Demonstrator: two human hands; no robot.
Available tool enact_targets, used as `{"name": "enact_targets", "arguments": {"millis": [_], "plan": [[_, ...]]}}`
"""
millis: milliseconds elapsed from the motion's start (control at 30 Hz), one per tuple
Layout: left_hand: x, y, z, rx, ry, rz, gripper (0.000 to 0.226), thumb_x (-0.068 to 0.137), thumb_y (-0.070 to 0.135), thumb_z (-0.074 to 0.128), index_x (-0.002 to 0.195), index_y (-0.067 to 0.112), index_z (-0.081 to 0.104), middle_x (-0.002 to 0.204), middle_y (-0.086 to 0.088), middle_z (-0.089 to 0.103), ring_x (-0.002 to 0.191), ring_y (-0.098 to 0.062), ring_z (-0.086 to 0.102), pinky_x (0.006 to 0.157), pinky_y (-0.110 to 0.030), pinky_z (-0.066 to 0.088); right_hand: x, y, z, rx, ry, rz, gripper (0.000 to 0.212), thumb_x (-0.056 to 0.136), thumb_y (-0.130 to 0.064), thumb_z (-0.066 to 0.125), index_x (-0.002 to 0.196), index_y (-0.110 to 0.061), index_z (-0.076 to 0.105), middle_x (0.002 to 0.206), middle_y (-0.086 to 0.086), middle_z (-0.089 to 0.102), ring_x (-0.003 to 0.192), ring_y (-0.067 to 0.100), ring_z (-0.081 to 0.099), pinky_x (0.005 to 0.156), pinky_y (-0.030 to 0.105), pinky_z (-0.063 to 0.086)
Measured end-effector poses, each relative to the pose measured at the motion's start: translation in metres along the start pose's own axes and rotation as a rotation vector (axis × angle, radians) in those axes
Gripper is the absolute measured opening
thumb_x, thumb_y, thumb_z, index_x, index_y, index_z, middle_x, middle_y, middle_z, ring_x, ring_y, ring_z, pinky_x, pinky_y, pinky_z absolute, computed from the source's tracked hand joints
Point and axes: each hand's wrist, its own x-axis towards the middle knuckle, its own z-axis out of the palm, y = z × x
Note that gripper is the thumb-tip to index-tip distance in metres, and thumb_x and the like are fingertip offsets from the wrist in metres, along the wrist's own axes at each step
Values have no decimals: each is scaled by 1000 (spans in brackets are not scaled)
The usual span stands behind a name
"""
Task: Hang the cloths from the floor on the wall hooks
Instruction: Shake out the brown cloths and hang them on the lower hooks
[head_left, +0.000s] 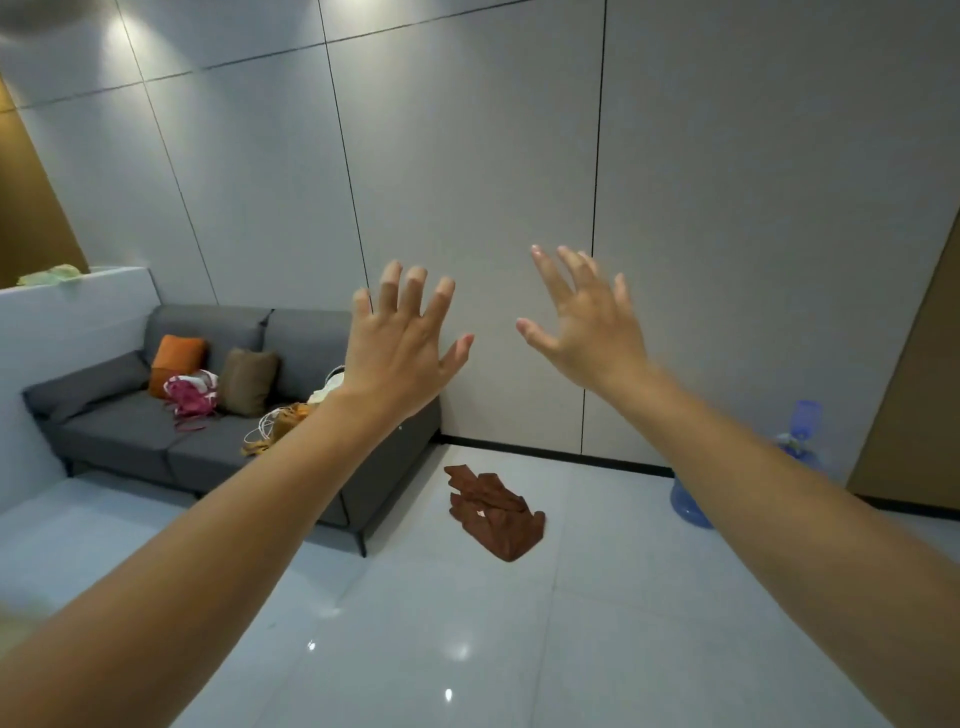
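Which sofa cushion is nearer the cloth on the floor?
The brown cushion, right of the pink bag; the orange cushion sits left of the bag, farther from the brown cloth.

One head-worn wide-angle view, looking forward and down; wall (467, 182) at 12 o'clock, sofa (156, 431) at 9, floor (467, 623) nearest.

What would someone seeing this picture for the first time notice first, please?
The left hand and right hand stand out first, both raised mid-frame with fingers spread and holding nothing, against the grey wall. Below them a brown cloth lies crumpled on the glossy floor, just right of the cluttered grey sofa.
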Motion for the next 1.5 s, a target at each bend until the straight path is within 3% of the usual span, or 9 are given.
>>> {"name": "enact_targets", "arguments": {"millis": [400, 667, 867, 1067, 1267, 1500], "plan": [[96, -47, 192, -65, -111, 22, 65, 93, 59, 32, 144, 18, 31, 145, -13, 31, 139, -34, 22, 100, -49, 31, 118, 10, 182, -4, -116, 39, 76, 95, -59, 39, 155, -33, -1, 163, 5, 9, 150, 24, 5, 118, 56, 9], [164, -27, 332, -80, -192, 15, 72, 89, 62, 18, 141, 16, 39, 144, -14, 37, 137, -35, 27, 98, -52, 36, 187, 69, 311, 8, -141, 30, 76, 95, -61, 38, 155, -34, -1, 163, 4, 7, 150, 24, 4, 117, 57, 9], [215, -2, 444, -75, -292, -39, 73, 91, 64, 22, 150, 20, 26, 155, -11, 25, 145, -33, 15, 110, -59, 24, 241, 128, 411, -2, -213, -21, 75, 95, -61, 38, 154, -36, -1, 163, 6, 8, 150, 26, 4, 117, 60, 9], [251, 23, 529, -102, -380, -34, 73, 91, 62, 25, 149, 17, 32, 152, -14, 33, 142, -37, 24, 107, -62, 30, 277, 171, 498, 45, -305, -22, 73, 96, -62, 34, 154, -38, -4, 163, 5, 5, 150, 25, 1, 116, 60, 6], [279, 34, 612, -101, -486, -30, 74, 94, 63, 18, 154, 22, 10, 161, -10, 10, 148, -33, 2, 116, -57, 14, 302, 197, 584, 63, -394, -23, 69, 97, -60, 31, 154, -38, -3, 163, 5, 6, 151, 25, 2, 116, 58, 3], [317, 27, 715, -124, -549, -12, 73, 94, 63, 20, 154, 23, 10, 161, -10, 10, 148, -33, 2, 117, -57, 13, 345, 218, 690, 64, -471, -19, 65, 99, -59, 28, 154, -37, 1, 163, 7, 11, 150, 27, 4, 117, 57, 3]]}}
